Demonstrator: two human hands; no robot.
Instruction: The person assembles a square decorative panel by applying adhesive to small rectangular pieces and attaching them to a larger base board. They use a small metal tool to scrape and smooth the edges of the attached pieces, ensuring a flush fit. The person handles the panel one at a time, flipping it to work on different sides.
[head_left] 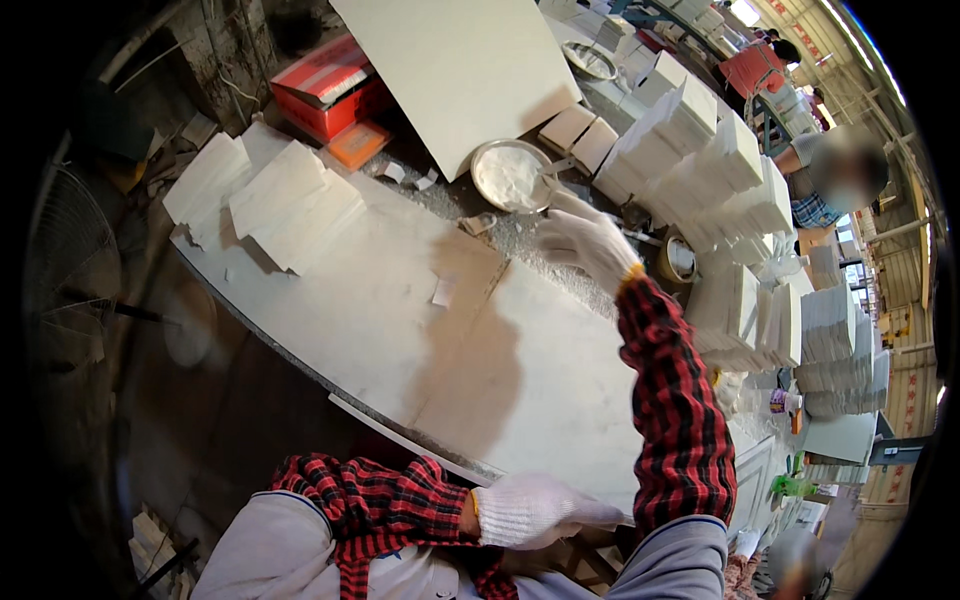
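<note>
White knit gloves cover both hands. My right hand (588, 240) is stretched out over the far side of the worktable, its fingers apart, close to a round metal bowl (480, 192) of white paste. A flat tool (560, 167) rests against the bowl's right rim, just beyond the fingertips; I see no grip on it. My left hand (545, 512) is low at the table's near edge, in front of my body, fingers stretched out together to the right with nothing visible in them. On the pale tabletop (350, 310) lies a small white scrap (443, 291).
Stacked white panels (297, 205) lie at the left end. A large pale board (470, 70) and a red box (330, 88) stand behind. Tall stacks of white pieces (690, 150) and a small bucket (679, 258) line the right. Other people (755, 72) are farther back. A fan (75, 250) stands left.
</note>
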